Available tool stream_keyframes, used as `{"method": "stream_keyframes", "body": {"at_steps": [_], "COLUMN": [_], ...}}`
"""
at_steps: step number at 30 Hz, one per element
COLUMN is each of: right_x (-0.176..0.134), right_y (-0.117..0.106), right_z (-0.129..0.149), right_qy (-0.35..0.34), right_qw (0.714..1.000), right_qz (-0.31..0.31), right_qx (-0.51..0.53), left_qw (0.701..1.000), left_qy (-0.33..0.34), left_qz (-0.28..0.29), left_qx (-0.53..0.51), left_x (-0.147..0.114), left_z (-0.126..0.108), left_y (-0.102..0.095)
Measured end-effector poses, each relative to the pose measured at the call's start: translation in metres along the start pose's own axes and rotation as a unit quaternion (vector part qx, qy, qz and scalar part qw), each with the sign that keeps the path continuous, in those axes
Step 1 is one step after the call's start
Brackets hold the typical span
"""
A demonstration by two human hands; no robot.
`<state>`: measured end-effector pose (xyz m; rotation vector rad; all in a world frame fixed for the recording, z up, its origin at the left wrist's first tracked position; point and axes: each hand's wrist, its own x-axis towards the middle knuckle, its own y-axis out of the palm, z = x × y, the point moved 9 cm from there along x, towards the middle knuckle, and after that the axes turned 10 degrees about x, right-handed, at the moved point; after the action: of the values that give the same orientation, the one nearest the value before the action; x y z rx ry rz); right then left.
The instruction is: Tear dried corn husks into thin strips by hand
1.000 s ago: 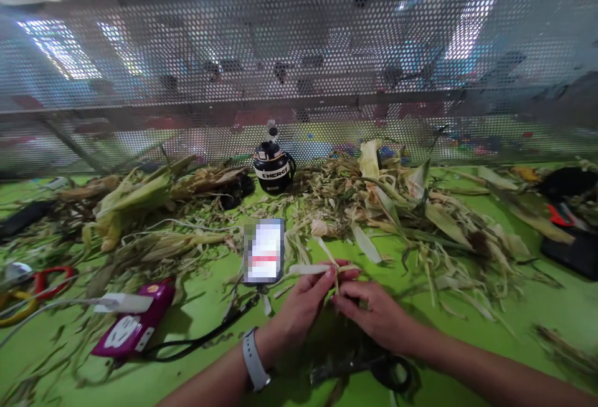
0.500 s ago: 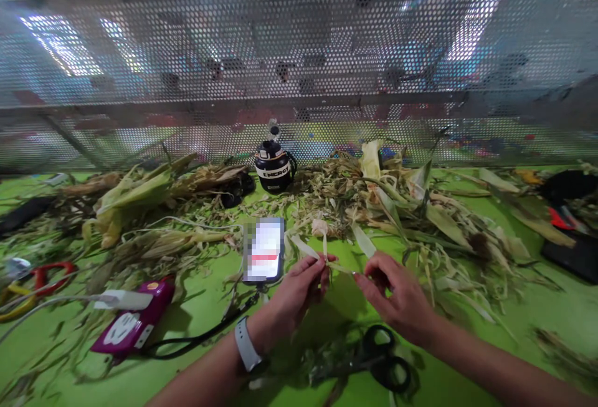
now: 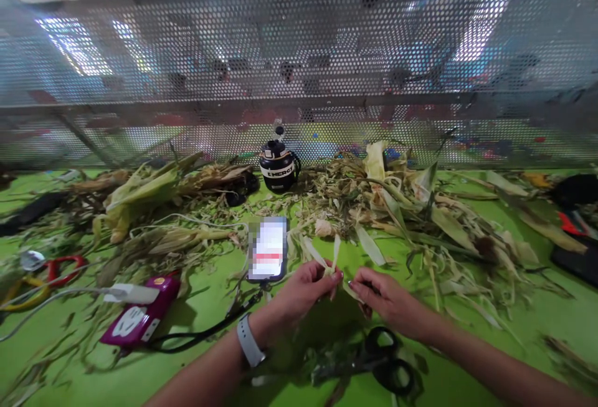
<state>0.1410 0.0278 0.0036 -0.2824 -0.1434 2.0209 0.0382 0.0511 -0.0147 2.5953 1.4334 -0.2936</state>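
Note:
Pinched in my left hand are pale strips of corn husk, whose ends stick up in a V above the thumb and fingertips. My right hand is closed on a thin husk strip just to the right, a small gap apart from the left hand. The strip seems to run between both hands, though fingers partly cover it. Below the hands lie black-handled scissors, with blades partly hidden by green scraps. A loose pale husk piece lies on the green table beyond my right hand.
A lit phone and a purple power bank with cables lie left. A black bottle stands at the back between husk piles. Red-and-yellow-handled scissors are far left. A perforated metal screen rises behind.
My right hand has turned and closed its fingers, moving slightly lower and nearer my left hand. The husk ends in my left hand now spread into a V. The view shifted slightly.

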Motion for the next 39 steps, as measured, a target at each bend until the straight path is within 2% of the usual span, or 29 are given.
{"method": "stream_keyframes", "body": {"at_steps": [7,13,18,22,28,33,36,39], "right_x": [0.000,0.001,0.003,0.005,0.004,0.002,0.004,0.007], "right_y": [-0.008,-0.007,-0.014,-0.010,-0.012,-0.008,0.004,0.005], "right_z": [-0.005,-0.012,-0.007,-0.006,-0.003,0.021,0.031,0.031], "right_qy": [0.027,0.067,0.071,0.080,0.032,-0.043,-0.079,-0.106], "right_qw": [0.999,0.994,0.989,0.988,0.994,0.998,0.997,0.992], "right_qz": [0.035,0.056,0.004,-0.030,-0.084,-0.027,0.022,-0.006], "right_qx": [0.030,0.071,0.132,0.127,0.057,-0.022,0.008,0.070], "left_qw": [0.998,0.999,0.999,0.994,0.983,0.971,0.971,0.976], "left_qy": [0.028,0.023,-0.003,-0.048,-0.030,-0.014,-0.004,-0.013], "left_qz": [-0.009,-0.003,0.045,0.098,0.167,0.225,0.223,0.199], "left_qx": [0.052,0.026,0.029,0.019,0.068,0.077,0.086,0.089], "left_x": [0.002,0.003,0.000,-0.007,-0.014,-0.022,-0.023,-0.019], "left_z": [-0.014,-0.015,-0.004,0.008,0.009,0.004,0.000,0.003], "left_y": [-0.012,-0.013,-0.001,0.015,0.026,0.041,0.044,0.041]}}
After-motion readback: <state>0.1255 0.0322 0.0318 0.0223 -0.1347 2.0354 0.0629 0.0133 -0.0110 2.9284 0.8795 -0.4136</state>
